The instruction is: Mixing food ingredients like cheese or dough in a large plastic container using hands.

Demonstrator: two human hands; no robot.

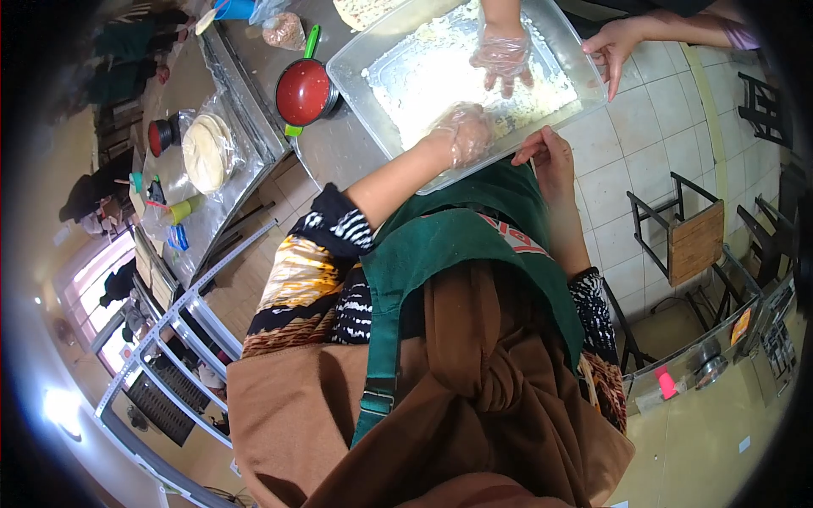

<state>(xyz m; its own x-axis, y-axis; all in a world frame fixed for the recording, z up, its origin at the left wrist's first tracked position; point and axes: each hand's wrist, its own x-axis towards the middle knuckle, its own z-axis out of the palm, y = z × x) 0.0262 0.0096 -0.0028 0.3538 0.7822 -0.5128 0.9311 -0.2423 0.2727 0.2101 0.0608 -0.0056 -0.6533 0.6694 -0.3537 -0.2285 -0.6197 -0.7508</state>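
A large clear plastic tub point(375, 136) lies before me, its floor spread with a crumbly pale food point(413, 95), partly washed out by glare. My left hand point(469, 134), in a thin plastic glove, reaches over the near wall and rests in the food; its fingers are curled and partly lost in the glare. Bare, my right hand point(549, 155) has its bent fingers at the tub's near right rim. From the far side, another person's gloved hand point(503, 60) presses into the food with spread fingers. That side's bare hand point(613, 51) is at the right rim.
Left of the tub, a red-lined pan point(303, 92) with a green handle stands on the metal table point(254, 47), near a bag of brown granules point(284, 32). A second table holds bagged flat dough rounds point(206, 152). A wooden-seated stool point(697, 241) stands on the tiled floor at right.
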